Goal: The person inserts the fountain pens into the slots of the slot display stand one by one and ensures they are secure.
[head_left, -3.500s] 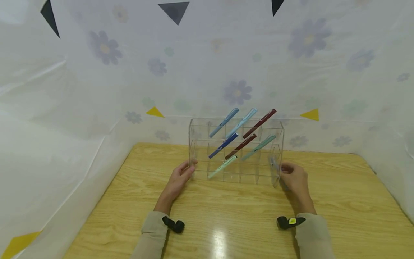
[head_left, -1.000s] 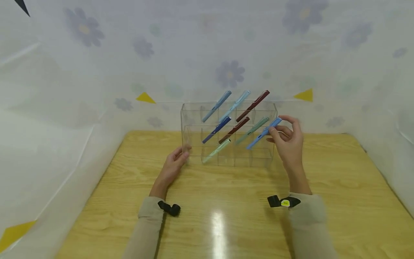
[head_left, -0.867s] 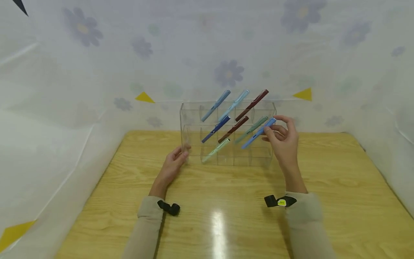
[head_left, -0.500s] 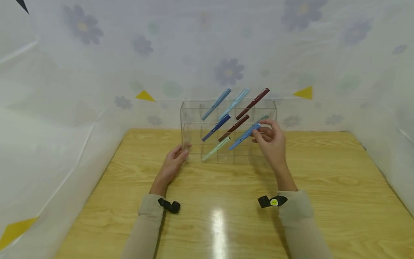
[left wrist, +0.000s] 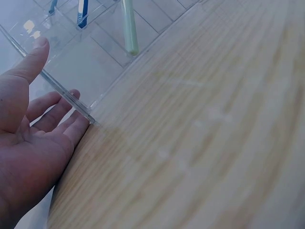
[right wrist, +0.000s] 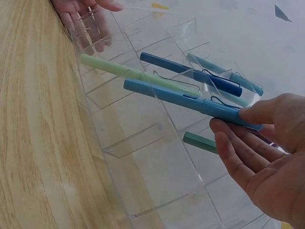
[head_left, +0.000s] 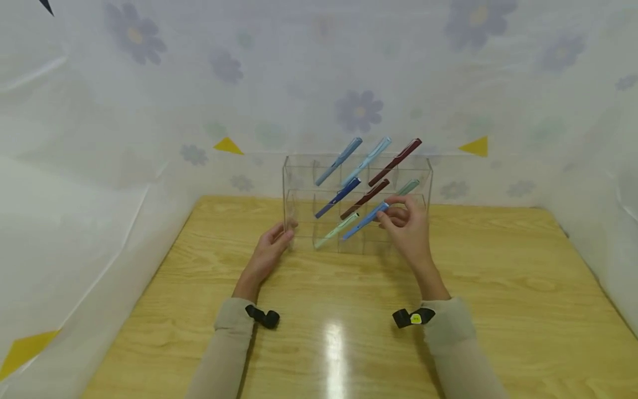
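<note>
A clear pen rack [head_left: 284,191] stands on the table, holding capped fountain pens in tilted rows. My right hand [head_left: 408,230] pinches a blue fountain pen [right wrist: 186,100] near its cap end. The pen's lower end is over the bottom row, right of a pale green pen [head_left: 336,231]. Above it sit a dark blue pen [head_left: 338,198], a dark red pen [head_left: 365,199] and a green pen [head_left: 410,187], partly hidden behind my fingers. At the rack's left side, my left hand [head_left: 266,252] holds the side panel, thumb in front and fingers behind.
The rack's top row bears a grey-blue pen [head_left: 339,161], a light blue pen [head_left: 366,161] and another dark red pen [head_left: 395,162]. Behind the wooden table [head_left: 309,310] hangs a pale flowered sheet [head_left: 299,83], which also closes in both sides.
My right hand, low beside the rack at first, has come up with the blue pen, then moved left and down to the bottom row. The left hand has stayed on the rack.
</note>
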Tool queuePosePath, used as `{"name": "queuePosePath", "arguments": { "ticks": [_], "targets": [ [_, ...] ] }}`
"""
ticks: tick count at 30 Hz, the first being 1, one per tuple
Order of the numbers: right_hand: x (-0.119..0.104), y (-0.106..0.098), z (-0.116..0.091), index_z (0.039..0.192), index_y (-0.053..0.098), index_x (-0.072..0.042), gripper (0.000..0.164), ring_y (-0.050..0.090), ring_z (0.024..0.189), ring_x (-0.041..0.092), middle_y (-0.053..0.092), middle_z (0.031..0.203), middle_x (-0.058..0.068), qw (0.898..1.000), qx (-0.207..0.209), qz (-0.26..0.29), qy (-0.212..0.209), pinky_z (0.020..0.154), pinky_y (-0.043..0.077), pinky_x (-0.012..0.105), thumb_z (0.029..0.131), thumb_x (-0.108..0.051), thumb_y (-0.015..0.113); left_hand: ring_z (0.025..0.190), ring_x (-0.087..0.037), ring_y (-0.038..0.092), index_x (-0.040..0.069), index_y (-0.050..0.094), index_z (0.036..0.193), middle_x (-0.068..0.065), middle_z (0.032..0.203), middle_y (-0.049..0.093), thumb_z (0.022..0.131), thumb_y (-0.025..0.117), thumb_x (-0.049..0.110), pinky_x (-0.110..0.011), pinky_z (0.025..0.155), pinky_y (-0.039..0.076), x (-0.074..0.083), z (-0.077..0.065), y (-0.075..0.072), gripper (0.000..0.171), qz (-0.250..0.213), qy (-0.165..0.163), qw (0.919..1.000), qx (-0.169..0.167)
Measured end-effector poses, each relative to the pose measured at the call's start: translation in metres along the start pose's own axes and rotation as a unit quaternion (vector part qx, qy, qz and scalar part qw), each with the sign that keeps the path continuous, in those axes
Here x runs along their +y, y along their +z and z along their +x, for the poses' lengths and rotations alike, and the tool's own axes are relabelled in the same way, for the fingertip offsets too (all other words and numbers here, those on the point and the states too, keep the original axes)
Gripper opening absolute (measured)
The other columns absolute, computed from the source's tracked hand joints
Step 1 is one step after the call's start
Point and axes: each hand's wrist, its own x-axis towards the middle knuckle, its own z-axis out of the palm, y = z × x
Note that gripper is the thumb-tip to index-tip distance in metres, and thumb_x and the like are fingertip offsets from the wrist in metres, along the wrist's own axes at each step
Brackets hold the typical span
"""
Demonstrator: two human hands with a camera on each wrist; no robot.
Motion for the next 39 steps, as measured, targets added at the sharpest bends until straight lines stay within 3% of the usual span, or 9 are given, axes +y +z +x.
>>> {"name": "queuePosePath", "arguments": {
  "ticks": [3,8,10,14,16,18,25,30,39],
  "targets": [
    [-0.011,0.003,-0.004,0.118,0.057,0.017,0.028,0.073,0.075,0.008,0.069,0.095,0.037,1.000,-0.012,-0.021,0.010,0.069,0.060,0.031,0.093,0.012,0.068,0.145,-0.025,0.041,0.007,0.053,0.149,-0.010,0.155,0.048,0.107,0.059,0.030,-0.048,0.111,0.040,0.000,-0.001,0.001,0.049,0.001,0.001,1.0000,-0.002],
    [-0.006,0.004,-0.005,0.116,0.054,0.022,0.027,0.075,0.082,0.039,0.069,0.097,0.038,0.999,-0.033,-0.032,0.014,0.068,0.060,0.032,0.092,0.015,0.066,0.145,-0.026,0.041,0.007,0.052,0.150,-0.010,0.155,0.048,0.107,0.059,0.030,-0.049,0.110,0.040,0.001,-0.001,0.001,0.049,-0.002,0.002,1.0000,-0.005],
    [0.004,0.004,-0.004,0.117,0.053,0.021,0.027,0.075,0.082,0.036,0.069,0.099,0.038,0.999,-0.043,-0.030,0.016,0.068,0.060,0.031,0.093,0.015,0.066,0.145,-0.026,0.041,0.008,0.053,0.149,-0.010,0.155,0.048,0.107,0.059,0.029,-0.051,0.110,0.040,0.001,-0.001,0.001,0.048,-0.003,0.003,1.0000,-0.004],
    [0.020,0.002,-0.004,0.120,0.054,0.016,0.027,0.074,0.080,0.007,0.070,0.102,0.034,0.997,-0.054,-0.043,0.023,0.068,0.059,0.024,0.096,0.008,0.066,0.145,-0.025,0.041,0.007,0.052,0.149,-0.010,0.155,0.048,0.107,0.059,0.029,-0.054,0.111,0.037,0.002,-0.001,0.001,0.048,-0.007,0.004,0.9999,-0.006],
    [0.023,0.002,-0.005,0.119,0.055,0.013,0.027,0.073,0.080,0.004,0.071,0.103,0.032,0.997,-0.053,-0.043,0.027,0.068,0.059,0.024,0.097,0.004,0.067,0.145,-0.025,0.040,0.006,0.051,0.150,-0.010,0.155,0.047,0.107,0.058,0.028,-0.054,0.111,0.037,0.003,-0.001,0.000,0.049,-0.008,0.005,0.9999,-0.006],
    [0.024,0.001,-0.005,0.118,0.054,0.012,0.026,0.075,0.081,0.008,0.072,0.103,0.031,0.997,-0.051,-0.045,0.031,0.069,0.059,0.025,0.098,0.002,0.067,0.146,-0.025,0.040,0.005,0.049,0.151,-0.010,0.156,0.047,0.107,0.058,0.029,-0.052,0.111,0.038,0.003,-0.002,0.000,0.051,-0.008,0.004,0.9999,-0.007],
    [0.025,-0.002,-0.006,0.113,0.053,0.010,0.023,0.074,0.089,0.043,0.071,0.102,0.030,0.996,-0.050,-0.064,0.035,0.069,0.060,0.030,0.097,0.003,0.068,0.145,-0.024,0.040,0.004,0.048,0.152,-0.008,0.156,0.047,0.106,0.059,0.031,-0.049,0.110,0.040,0.004,-0.003,0.001,0.054,-0.002,0.004,1.0000,-0.004],
    [0.025,-0.005,-0.007,0.113,0.054,0.009,0.023,0.074,0.092,0.040,0.069,0.106,0.027,0.994,-0.049,-0.092,0.032,0.072,0.060,0.034,0.097,0.002,0.069,0.145,-0.025,0.040,0.006,0.050,0.151,-0.009,0.156,0.047,0.106,0.060,0.031,-0.050,0.110,0.039,0.004,-0.003,0.001,0.052,-0.004,0.005,1.0000,-0.003],
    [0.031,-0.007,-0.011,0.113,0.059,0.008,0.024,0.075,0.082,0.040,0.074,0.094,0.026,0.993,-0.034,-0.117,-0.001,0.068,0.056,0.016,0.094,0.001,0.073,0.144,-0.024,0.042,0.009,0.052,0.150,-0.008,0.154,0.049,0.106,0.061,0.032,-0.046,0.111,0.040,-0.001,-0.002,0.001,0.051,-0.009,0.001,1.0000,0.000]
  ]
}}
